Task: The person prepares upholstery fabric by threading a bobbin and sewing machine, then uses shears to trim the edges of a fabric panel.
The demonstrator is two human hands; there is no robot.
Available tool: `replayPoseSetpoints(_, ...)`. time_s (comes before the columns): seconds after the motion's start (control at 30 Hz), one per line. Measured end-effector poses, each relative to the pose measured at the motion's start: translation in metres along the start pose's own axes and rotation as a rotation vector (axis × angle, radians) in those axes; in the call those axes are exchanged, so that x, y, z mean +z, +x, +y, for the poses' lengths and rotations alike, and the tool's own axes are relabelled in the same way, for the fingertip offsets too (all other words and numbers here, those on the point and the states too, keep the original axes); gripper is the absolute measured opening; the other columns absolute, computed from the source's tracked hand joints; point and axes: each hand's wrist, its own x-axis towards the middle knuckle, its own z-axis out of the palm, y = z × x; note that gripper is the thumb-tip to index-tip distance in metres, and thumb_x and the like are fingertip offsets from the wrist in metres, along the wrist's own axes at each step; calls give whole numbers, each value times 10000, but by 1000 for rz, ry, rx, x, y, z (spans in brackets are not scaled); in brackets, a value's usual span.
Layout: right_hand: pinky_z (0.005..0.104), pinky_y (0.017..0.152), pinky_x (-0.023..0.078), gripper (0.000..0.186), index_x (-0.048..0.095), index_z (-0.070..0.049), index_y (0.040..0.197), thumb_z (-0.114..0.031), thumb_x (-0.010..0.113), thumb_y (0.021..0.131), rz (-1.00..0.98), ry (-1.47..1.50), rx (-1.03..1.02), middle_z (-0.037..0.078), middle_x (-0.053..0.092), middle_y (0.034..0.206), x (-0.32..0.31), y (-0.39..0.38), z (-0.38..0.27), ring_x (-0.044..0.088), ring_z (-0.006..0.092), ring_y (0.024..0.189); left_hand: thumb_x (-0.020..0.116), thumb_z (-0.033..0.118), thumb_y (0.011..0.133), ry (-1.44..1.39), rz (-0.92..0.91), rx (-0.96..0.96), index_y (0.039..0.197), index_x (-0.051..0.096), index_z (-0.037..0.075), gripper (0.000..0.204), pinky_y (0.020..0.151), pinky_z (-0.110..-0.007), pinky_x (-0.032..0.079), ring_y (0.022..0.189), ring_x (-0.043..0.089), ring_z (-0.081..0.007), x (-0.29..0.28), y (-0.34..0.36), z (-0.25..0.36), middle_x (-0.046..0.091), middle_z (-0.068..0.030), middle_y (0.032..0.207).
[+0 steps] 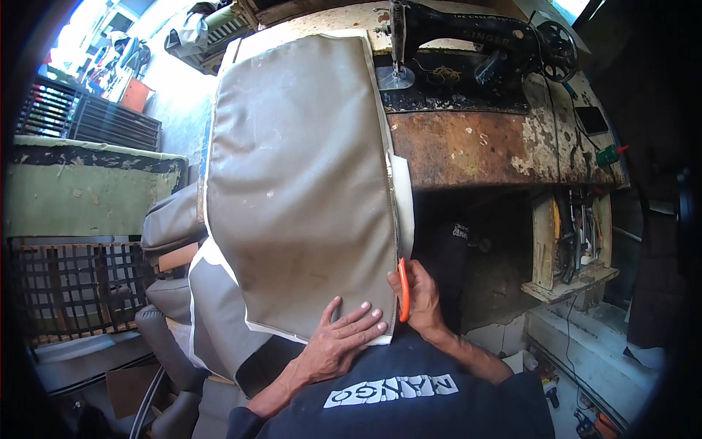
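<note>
A large panel of grey-brown vinyl (307, 168) with a white backing stretches from the worn table over my lap. My left hand (345, 336) lies flat on its near end, fingers spread. At the panel's right edge, my right hand (422, 296) is closed round the orange handle of a pair of scissors (404, 289). The blades are hidden at the edge of the material. Just beyond the scissors, a strip of white backing (402, 197) sticks out past the vinyl's stitched right edge.
A black sewing machine (468, 36) stands on the worn wooden table (453, 146). A dark phone (591, 120) and a green bottle with a red tip (608, 154) lie at the right. An open drawer (570, 282) holds tools. More grey upholstery pieces (227, 314) lie at left.
</note>
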Motion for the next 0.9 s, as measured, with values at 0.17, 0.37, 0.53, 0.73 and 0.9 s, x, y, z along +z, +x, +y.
replayPoseSetpoints(0.17,277,588,455,478,615,-23,1030,-479,737,955,-3,-58,31,2,621,709,2,11,-6,543,74,632,681,104,937,-114,-71,-27,1441,605,227,524,1224,-619,207,1454,473,-232,-6,-13,-4,584,-12,1497)
replayPoseSetpoints(0.37,234,508,356,415,605,-36,987,-432,725,978,-11,33,66,-65,521,631,9,7,-8,436,22,554,592,126,1003,-295,-152,-84,1423,624,231,434,1233,-600,192,1468,454,-227,-18,-29,-11,580,14,1504)
replayPoseSetpoints(0.53,232,518,359,427,591,-33,998,-439,720,980,8,38,54,-63,517,640,10,11,-14,433,25,560,575,129,1014,-545,-148,-104,1361,679,192,368,1242,-589,167,1472,451,-241,-32,-39,-16,607,-7,1476)
replayPoseSetpoints(0.73,220,526,381,417,591,-41,1000,-438,717,983,29,85,-29,-42,552,686,12,24,-14,447,34,560,551,149,1031,-838,-216,-71,1338,689,88,342,1242,-547,157,1441,494,-278,-42,-53,-33,637,-84,1437)
replayPoseSetpoints(0.9,231,549,414,435,584,-24,1014,-443,704,990,6,111,22,-42,530,673,14,15,-23,467,41,585,586,258,1009,-924,-225,-105,1264,713,-9,391,1224,-528,179,1391,547,-324,-52,-58,-38,686,-148,1351)
